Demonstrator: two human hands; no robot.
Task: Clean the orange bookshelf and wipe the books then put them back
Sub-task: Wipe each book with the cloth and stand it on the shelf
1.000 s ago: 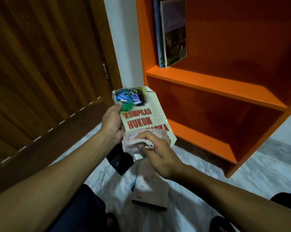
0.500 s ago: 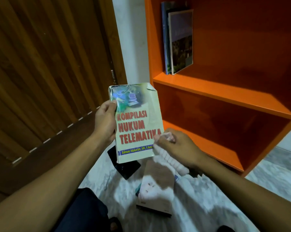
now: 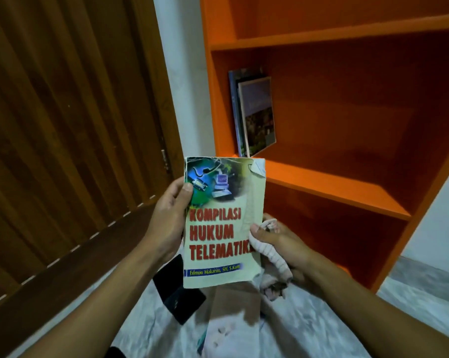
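Book [image 3: 222,223] upright between left hand [image 3: 167,218] and right hand [image 3: 277,241] — both gripping.

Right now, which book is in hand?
The cream "Kompilasi Hukum Telematika" book, held by both hands; the others stand on the orange shelf or lie on the floor.

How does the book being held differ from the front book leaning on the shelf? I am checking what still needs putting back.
The Kompilasi Hukum Telematika book is off the shelf, gripped by the left hand and the right hand, which also holds the cloth; the dark-covered book leans in the bookshelf.
The held cover is pale with red lettering and a torn corner; the shelved cover is dark.
Both are paperbacks facing the camera.
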